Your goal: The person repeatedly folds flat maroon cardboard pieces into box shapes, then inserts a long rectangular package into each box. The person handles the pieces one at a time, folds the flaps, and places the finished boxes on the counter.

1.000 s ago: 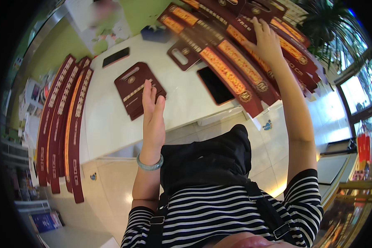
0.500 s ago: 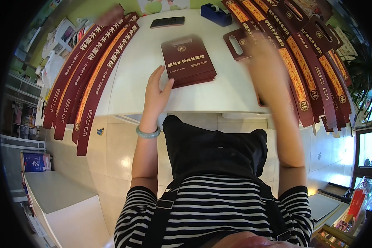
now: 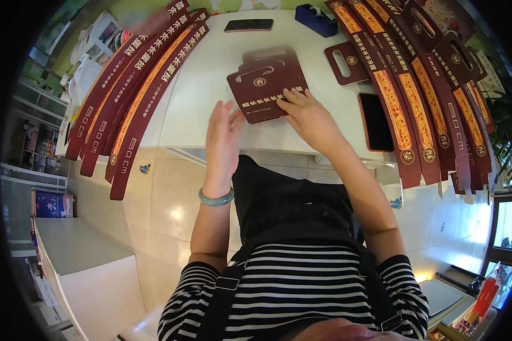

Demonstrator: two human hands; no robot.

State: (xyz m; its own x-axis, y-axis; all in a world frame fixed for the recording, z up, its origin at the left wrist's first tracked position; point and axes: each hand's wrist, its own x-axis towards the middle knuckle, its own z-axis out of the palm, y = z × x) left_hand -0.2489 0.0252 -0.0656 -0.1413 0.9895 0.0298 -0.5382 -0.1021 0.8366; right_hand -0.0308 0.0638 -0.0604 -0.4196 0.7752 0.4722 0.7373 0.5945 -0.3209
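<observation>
A stack of flat burgundy cardboard pieces with cut-out handles (image 3: 293,61) lies on the white table. One more piece of this kind, a burgundy cardboard handle piece (image 3: 255,91), sits askew over the stack, turned to the left. My right hand (image 3: 312,120) has it by its right side, fingers spread across the printed face and thumb near the lower edge. Beside its lower left corner is my left hand (image 3: 222,142), open, fingers stretched and apart, with a green bangle on the wrist. The left fingertips are close to the piece; whether they touch it I cannot tell.
Long burgundy cardboard strips (image 3: 153,85) lie fanned at the left, and more long strips (image 3: 412,96) with handle pieces (image 3: 347,62) at the right. A dark phone (image 3: 375,122) lies by the right strips, another phone (image 3: 248,25) at the back near a blue tape dispenser (image 3: 316,20).
My right hand has come from the right-hand pile to the stack, bringing a handle piece over it. The phone by the right strips now shows. My left hand remains beside the stack.
</observation>
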